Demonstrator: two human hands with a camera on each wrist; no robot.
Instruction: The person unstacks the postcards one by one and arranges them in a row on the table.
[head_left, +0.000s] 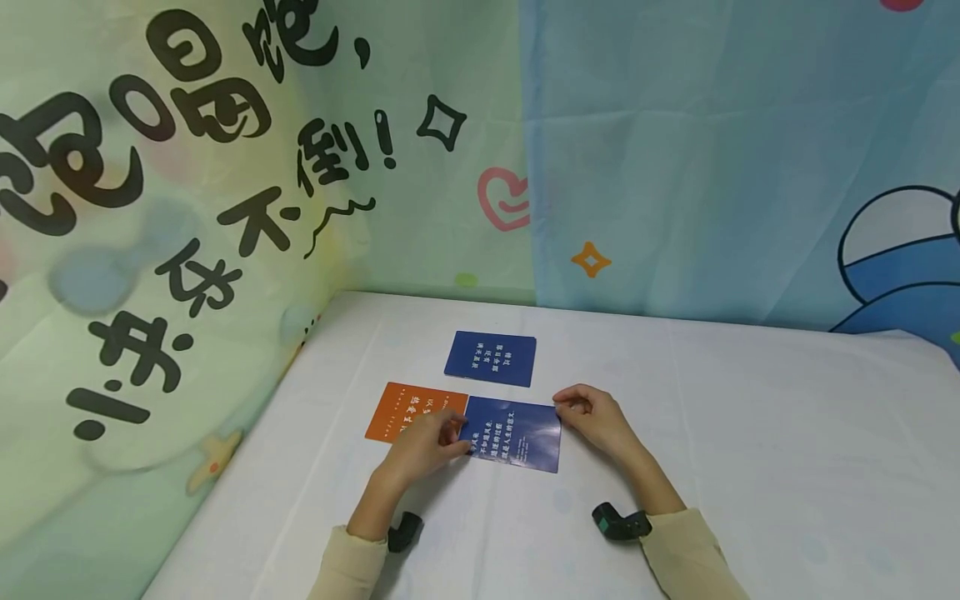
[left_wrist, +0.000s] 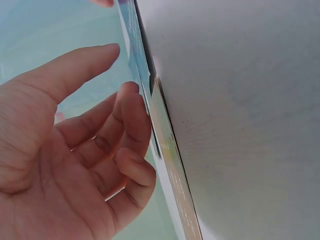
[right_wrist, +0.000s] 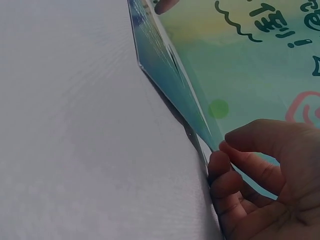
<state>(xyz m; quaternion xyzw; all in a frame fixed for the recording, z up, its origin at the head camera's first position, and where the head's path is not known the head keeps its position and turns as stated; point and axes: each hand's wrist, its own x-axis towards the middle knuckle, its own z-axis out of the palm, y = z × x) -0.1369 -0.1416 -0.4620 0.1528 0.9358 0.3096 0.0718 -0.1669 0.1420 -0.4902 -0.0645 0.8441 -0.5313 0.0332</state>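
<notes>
A dark blue card [head_left: 517, 433] with white writing lies on the white table between both hands. At its right edge, the right hand [head_left: 597, 421] pinches the far corner between thumb and fingertips; in the right wrist view that hand [right_wrist: 265, 175] meets the card's edge [right_wrist: 170, 90]. The left hand [head_left: 423, 446] is at the card's left edge, partly covering an orange card [head_left: 397, 404] beside it. In the left wrist view, the left hand's [left_wrist: 85, 140] thumb stands apart from its loosely bent fingers, which lie against the cards' edges.
Another dark blue card [head_left: 491, 358] lies farther back on the white tabletop [head_left: 750, 442]. Printed cloth [head_left: 675, 167] hangs behind the table and along its left side. Black wrist devices [head_left: 621, 522] sit at both beige sleeves.
</notes>
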